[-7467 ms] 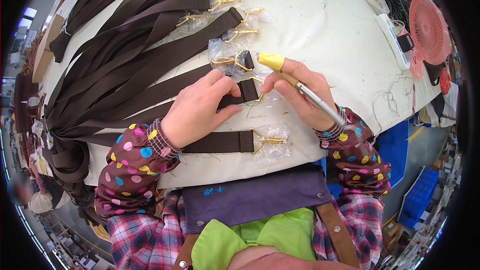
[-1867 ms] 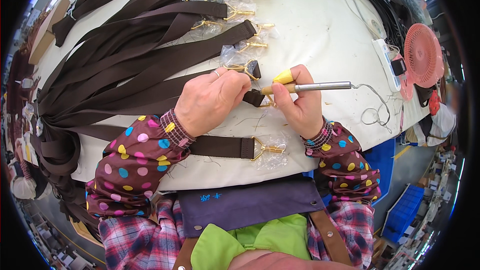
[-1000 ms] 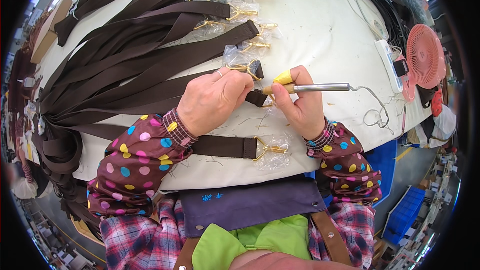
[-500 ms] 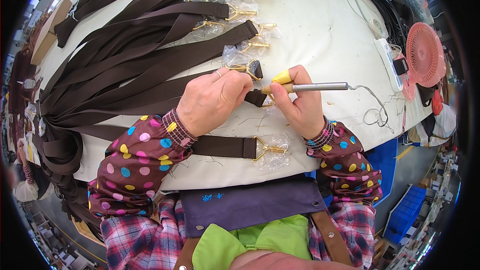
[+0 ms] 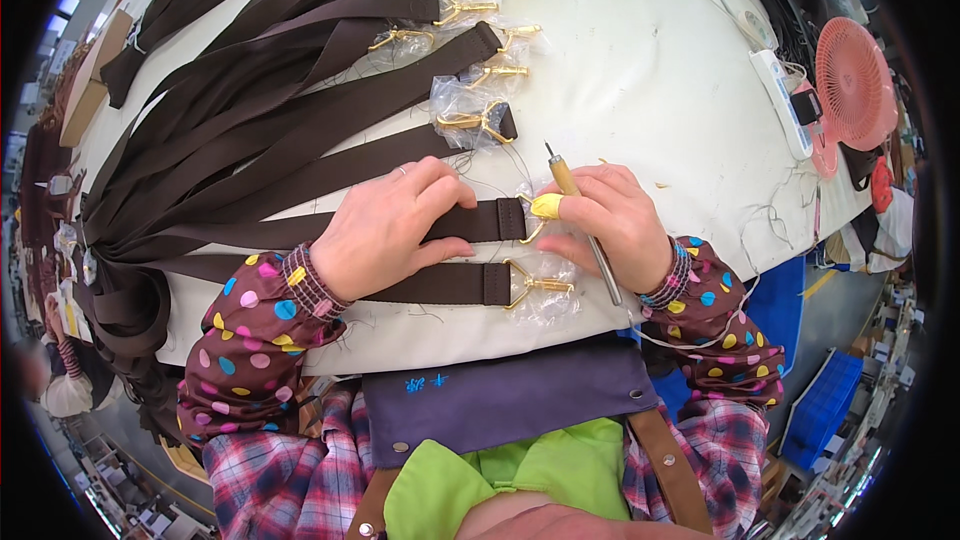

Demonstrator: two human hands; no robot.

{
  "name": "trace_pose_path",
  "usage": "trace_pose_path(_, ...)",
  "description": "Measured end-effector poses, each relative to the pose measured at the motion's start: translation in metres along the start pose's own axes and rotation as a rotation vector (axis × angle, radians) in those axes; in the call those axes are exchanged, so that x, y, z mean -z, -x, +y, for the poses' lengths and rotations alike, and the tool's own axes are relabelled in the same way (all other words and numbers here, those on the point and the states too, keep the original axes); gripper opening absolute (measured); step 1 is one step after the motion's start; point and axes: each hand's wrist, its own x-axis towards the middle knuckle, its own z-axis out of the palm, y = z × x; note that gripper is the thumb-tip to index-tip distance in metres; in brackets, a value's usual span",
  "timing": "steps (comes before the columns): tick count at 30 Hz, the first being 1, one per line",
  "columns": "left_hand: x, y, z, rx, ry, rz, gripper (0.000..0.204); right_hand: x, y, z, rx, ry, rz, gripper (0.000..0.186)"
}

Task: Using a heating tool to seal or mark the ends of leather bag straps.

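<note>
My left hand [image 5: 385, 225] lies over a dark brown webbing strap [image 5: 484, 221], its thumb and forefinger spread apart near the strap's two long edges. The stitched end of this strap carries a gold metal clasp [image 5: 532, 230] in clear plastic. Beside that clasp, my right hand [image 5: 622, 225] grips a corded soldering pen [image 5: 565, 178] with a wooden-looking grip and silver shaft. Its thin tip points away from me, and a yellow wrap covers one finger. Nearer to me is another strap [image 5: 440, 286] with a plastic-wrapped gold clasp [image 5: 545, 285].
Several more brown straps [image 5: 290, 130] fan out toward the back, gathered at the left. A pink fan [image 5: 853, 85] and a white power strip [image 5: 782, 105] stand at the right. The pen's cord [image 5: 690, 345] loops by my right sleeve. A blue crate [image 5: 828, 420] sits on the floor.
My left hand has moved left and nearer to me, its fingers opening. The right hand has turned the pen from lying sideways to pointing its tip away, uncovering the strap end and clasp.
</note>
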Motion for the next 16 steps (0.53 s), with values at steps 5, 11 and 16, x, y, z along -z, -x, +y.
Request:
trace_pose_path(5, -0.003, 0.002, 0.005, 0.117, -0.015, -0.02, 0.036, -0.005, 0.001, 0.008, 0.045, 0.111, -0.011, 0.034)
trace_pose_path(11, 0.008, 0.005, 0.017, 0.251, 0.017, -0.04, 0.032, -0.014, -0.012, 0.017, 0.046, 0.063, 0.023, 0.032)
trace_pose_path(16, 0.009, -0.009, 0.015, 0.16, 0.222, -0.086, 0.03, -0.012, -0.006, 0.017, 0.034, 0.067, 0.043, 0.033)
